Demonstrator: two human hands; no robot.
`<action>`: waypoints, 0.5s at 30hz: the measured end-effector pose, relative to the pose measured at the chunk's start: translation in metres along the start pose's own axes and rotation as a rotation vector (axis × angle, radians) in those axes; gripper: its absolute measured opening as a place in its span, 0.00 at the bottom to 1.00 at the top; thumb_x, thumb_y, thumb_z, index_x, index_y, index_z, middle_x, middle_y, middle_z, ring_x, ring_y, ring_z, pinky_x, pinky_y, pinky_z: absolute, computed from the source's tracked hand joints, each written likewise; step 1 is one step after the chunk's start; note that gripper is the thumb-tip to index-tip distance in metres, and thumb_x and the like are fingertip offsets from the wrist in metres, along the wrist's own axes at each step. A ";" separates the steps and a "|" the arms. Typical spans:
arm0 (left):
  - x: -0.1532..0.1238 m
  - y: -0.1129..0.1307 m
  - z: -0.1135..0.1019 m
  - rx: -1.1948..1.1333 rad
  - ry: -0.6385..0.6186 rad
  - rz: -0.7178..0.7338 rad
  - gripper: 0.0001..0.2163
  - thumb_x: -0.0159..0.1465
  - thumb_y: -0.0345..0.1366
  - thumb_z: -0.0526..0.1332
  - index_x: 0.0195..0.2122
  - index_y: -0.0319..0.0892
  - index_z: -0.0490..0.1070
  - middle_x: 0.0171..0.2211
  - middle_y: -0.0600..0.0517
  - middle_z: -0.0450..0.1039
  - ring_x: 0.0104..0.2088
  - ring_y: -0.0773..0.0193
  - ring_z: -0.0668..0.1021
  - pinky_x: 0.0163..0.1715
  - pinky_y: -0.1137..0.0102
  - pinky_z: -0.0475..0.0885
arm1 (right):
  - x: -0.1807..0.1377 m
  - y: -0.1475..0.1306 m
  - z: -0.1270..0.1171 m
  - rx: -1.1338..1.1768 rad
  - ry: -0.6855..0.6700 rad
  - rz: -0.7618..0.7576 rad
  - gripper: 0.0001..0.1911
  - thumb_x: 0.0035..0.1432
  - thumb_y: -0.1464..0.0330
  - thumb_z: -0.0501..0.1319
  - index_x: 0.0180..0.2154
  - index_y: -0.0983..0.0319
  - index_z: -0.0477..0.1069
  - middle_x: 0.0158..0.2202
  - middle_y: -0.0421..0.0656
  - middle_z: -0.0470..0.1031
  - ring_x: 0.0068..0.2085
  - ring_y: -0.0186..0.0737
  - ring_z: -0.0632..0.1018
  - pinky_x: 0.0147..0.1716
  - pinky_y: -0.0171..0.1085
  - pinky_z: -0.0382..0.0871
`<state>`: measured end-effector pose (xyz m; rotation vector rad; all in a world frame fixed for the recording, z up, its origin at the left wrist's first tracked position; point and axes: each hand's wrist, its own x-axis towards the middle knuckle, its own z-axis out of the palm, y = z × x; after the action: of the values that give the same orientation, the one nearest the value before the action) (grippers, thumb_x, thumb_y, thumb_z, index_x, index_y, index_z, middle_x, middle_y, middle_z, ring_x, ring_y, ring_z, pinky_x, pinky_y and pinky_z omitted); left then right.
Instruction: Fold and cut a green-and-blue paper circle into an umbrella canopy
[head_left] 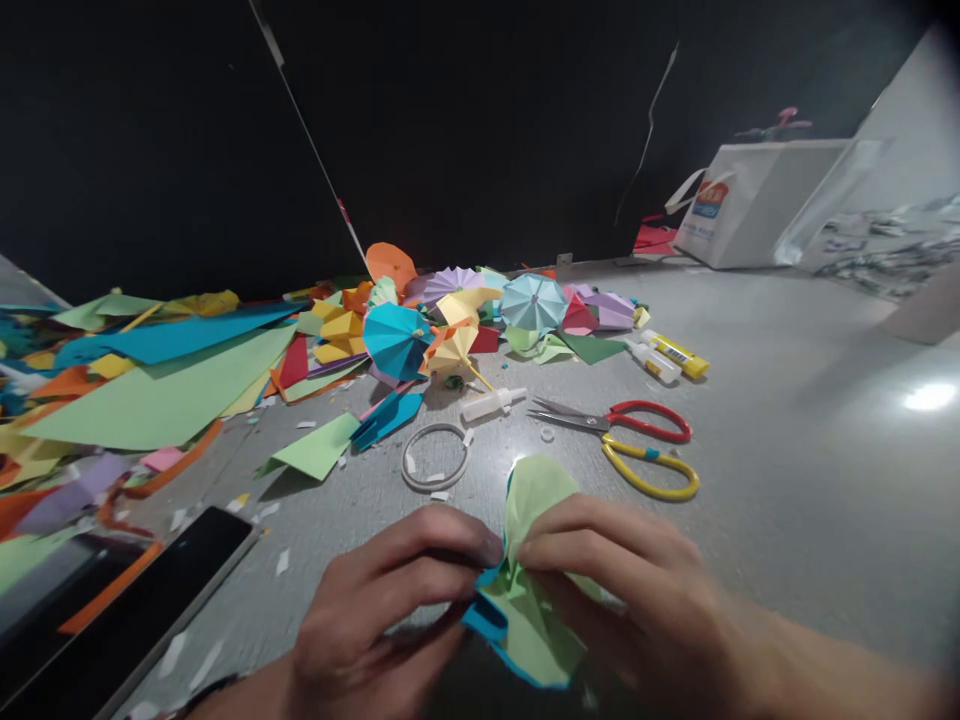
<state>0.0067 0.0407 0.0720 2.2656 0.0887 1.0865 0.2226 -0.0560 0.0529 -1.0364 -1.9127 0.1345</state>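
Between my two hands is a folded paper piece (544, 620), light green on its facing side with blue paper along its lower and left edges. My left hand (390, 600) pinches its blue left edge near the middle. From the other side, my right hand (622, 570) presses its fingertips into the green paper, where creases gather. Both thumbs are mostly hidden. Just beyond the paper lie open scissors (604, 422) with one red and one yellow handle, a grey tape ring (436, 456) and a small white glue bottle (493, 404).
Folded paper umbrellas and shapes (397, 340) pile along the dark wall. Coloured sheets (165, 390) and scraps spread at the left, near a dark phone (150, 620). Glue sticks (667, 357) lie beyond the scissors. A white bag (757, 205) stands at the back right.
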 end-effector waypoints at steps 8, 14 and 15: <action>-0.003 0.000 0.004 0.009 -0.010 0.009 0.03 0.71 0.25 0.64 0.42 0.36 0.77 0.40 0.44 0.80 0.41 0.62 0.85 0.43 0.73 0.83 | 0.000 0.001 0.003 -0.135 -0.007 -0.100 0.05 0.72 0.74 0.59 0.44 0.61 0.73 0.38 0.40 0.79 0.35 0.33 0.77 0.34 0.33 0.71; -0.007 0.001 0.005 -0.020 -0.045 -0.002 0.04 0.71 0.24 0.62 0.44 0.35 0.77 0.40 0.43 0.78 0.41 0.61 0.83 0.41 0.72 0.83 | 0.000 0.000 0.005 -0.157 -0.018 -0.115 0.04 0.71 0.75 0.60 0.43 0.63 0.72 0.37 0.40 0.79 0.35 0.33 0.78 0.32 0.34 0.70; -0.008 0.001 0.006 -0.029 -0.044 -0.012 0.04 0.72 0.24 0.62 0.44 0.35 0.77 0.40 0.43 0.78 0.40 0.61 0.83 0.40 0.71 0.83 | -0.001 0.000 0.006 -0.166 -0.021 -0.112 0.04 0.71 0.75 0.59 0.43 0.63 0.73 0.36 0.40 0.79 0.34 0.33 0.78 0.31 0.34 0.69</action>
<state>0.0056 0.0343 0.0648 2.2589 0.0687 1.0250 0.2182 -0.0551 0.0496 -1.0365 -2.0226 -0.0788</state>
